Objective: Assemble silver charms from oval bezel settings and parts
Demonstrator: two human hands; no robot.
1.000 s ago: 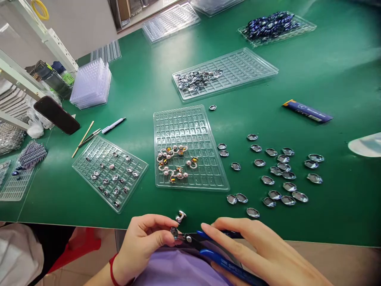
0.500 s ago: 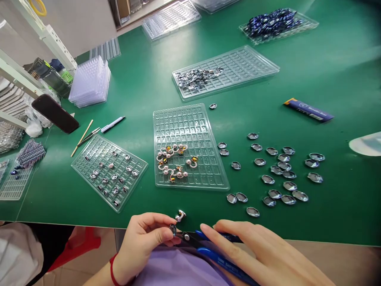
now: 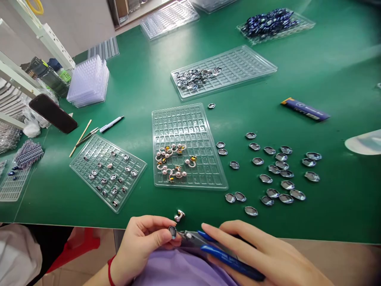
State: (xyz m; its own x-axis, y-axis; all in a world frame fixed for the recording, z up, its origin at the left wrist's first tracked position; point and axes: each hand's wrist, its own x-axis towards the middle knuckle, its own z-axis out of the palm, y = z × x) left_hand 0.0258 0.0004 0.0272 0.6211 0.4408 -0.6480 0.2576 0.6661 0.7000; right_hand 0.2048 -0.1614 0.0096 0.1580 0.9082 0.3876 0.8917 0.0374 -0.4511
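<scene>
My left hand (image 3: 143,242) pinches a small dark oval gem (image 3: 172,231) between thumb and fingers, just below the table's front edge. My right hand (image 3: 262,254) is wrapped round blue-handled pliers (image 3: 220,253), and their metal jaws meet the gem. A small silver ring piece (image 3: 179,215) lies on the green table (image 3: 327,71) just beyond my left fingers. Straight ahead stands a clear plastic tray (image 3: 187,123) that carries several pink and amber jewellery parts (image 3: 174,161).
Several silver oval settings (image 3: 279,171) lie loose on the right. A clear tray (image 3: 107,171) with small parts sits left, another (image 3: 253,65) with silver pieces behind. Blue gems (image 3: 269,20) far back. A phone (image 3: 52,113), pen (image 3: 110,124), stacked trays (image 3: 89,81) and blue packet (image 3: 305,109) also lie about.
The pliers' handles have drawn closer together in my right hand and the jaws have shifted slightly at the gem. My left hand has hardly moved.
</scene>
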